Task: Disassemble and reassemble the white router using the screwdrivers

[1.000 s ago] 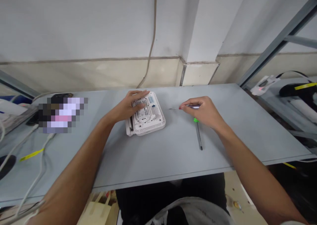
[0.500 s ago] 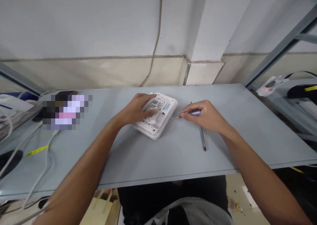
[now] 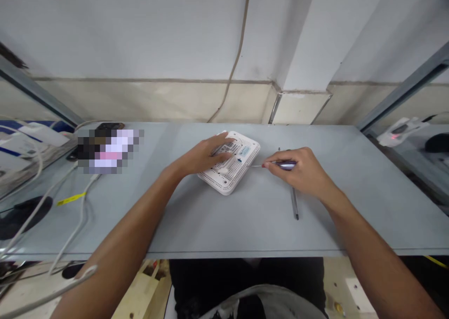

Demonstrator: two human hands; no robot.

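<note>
A white router-like box (image 3: 229, 181) with rows of vent holes and printed labels lies on the grey table, label side up. My left hand (image 3: 206, 157) grips it from the left, thumb across its labelled face and fingers over the far edge. In my right hand (image 3: 298, 169) is a screwdriver (image 3: 286, 165) with a dark purplish handle and a thin metal shaft. Its shaft points left, the tip at or very near the box's right side; whether they touch I cannot tell. Partly beneath my right hand lies a grey pen (image 3: 295, 204).
A tiny dark piece, perhaps a screw (image 3: 279, 148), lies behind my right hand. To the left are a blurred-out phone-like item (image 3: 112, 150), white cables (image 3: 82, 211) with a yellow tag (image 3: 71, 199), and a black mouse (image 3: 26, 216). A scanner-like white device (image 3: 401, 129) stands far right.
The camera view has shifted, so everything sits a little further right. The screwdriver tip has come closer to the box's right side. My left hand keeps its grip on the box.
</note>
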